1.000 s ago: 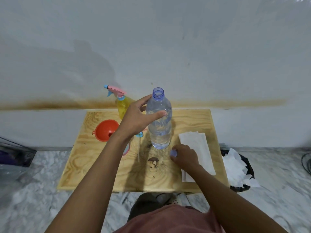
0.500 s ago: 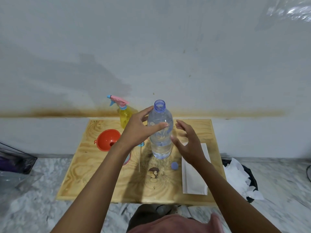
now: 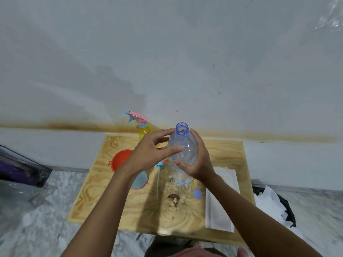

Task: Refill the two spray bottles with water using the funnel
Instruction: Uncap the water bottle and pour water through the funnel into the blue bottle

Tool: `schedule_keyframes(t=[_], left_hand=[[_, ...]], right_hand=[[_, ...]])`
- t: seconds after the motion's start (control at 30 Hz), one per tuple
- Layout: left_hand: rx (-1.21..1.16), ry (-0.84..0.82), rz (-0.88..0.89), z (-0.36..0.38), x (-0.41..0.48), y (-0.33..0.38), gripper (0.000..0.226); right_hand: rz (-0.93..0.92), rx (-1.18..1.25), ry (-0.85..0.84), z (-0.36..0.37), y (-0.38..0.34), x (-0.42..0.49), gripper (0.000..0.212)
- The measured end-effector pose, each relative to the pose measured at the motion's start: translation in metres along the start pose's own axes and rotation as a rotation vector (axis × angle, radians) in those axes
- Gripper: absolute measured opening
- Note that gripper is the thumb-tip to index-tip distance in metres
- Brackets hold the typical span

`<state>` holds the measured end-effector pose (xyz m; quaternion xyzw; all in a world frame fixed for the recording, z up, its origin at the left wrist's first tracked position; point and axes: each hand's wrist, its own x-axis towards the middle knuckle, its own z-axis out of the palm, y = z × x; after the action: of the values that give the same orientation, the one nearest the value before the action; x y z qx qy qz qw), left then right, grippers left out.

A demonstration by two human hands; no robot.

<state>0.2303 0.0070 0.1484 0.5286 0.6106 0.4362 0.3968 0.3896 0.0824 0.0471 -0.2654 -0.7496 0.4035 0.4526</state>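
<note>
A clear, uncapped water bottle (image 3: 182,145) stands upright on the wooden table (image 3: 222,153). My left hand (image 3: 148,154) wraps its left side, and my right hand (image 3: 198,164) grips its right side. The bottle's blue cap (image 3: 197,194) lies on the table in front of it. An orange funnel (image 3: 120,159) sits left of my left wrist. A yellow spray bottle (image 3: 143,132) with a pink and blue trigger head stands at the back. A pink and blue spray head with its tube (image 3: 157,180) lies under my left hand, next to a blue and pink object (image 3: 140,180), largely hidden.
A folded white paper towel (image 3: 220,199) lies on the table's right side. A dark bin with white paper (image 3: 272,203) sits on the marble floor to the right. A dark transparent container (image 3: 20,169) lies at the far left. The wall stands directly behind the table.
My right hand left the cap on the table, rose and closed round the bottle's right side. My left hand has kept its hold.
</note>
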Motion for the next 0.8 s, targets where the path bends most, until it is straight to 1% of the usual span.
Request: schedule_keyframes(t=[0.1,0.27,0.43,0.57,0.7,0.8], left_hand=[[-0.009,-0.001,-0.011,-0.002,0.001,0.001,0.052],[-0.033,0.02,-0.02,-0.002,0.003,0.005,0.05],[-0.056,0.05,-0.068,-0.007,0.004,0.007,0.057],[-0.128,0.082,-0.071,-0.015,0.001,0.01,0.054],[-0.228,0.111,-0.048,-0.03,-0.005,0.019,0.055],[-0.237,0.166,-0.038,-0.052,-0.016,0.023,0.054]], right_hand=[[0.035,0.044,-0.008,0.004,0.005,0.004,0.09],[0.037,0.053,0.052,0.01,0.005,0.009,0.084],[-0.001,0.007,0.083,0.015,0.006,0.014,0.076],[-0.02,0.02,0.066,0.014,-0.009,0.024,0.075],[-0.039,0.013,0.096,0.015,-0.031,0.036,0.074],[-0.041,0.026,0.051,0.016,-0.047,0.044,0.072]])
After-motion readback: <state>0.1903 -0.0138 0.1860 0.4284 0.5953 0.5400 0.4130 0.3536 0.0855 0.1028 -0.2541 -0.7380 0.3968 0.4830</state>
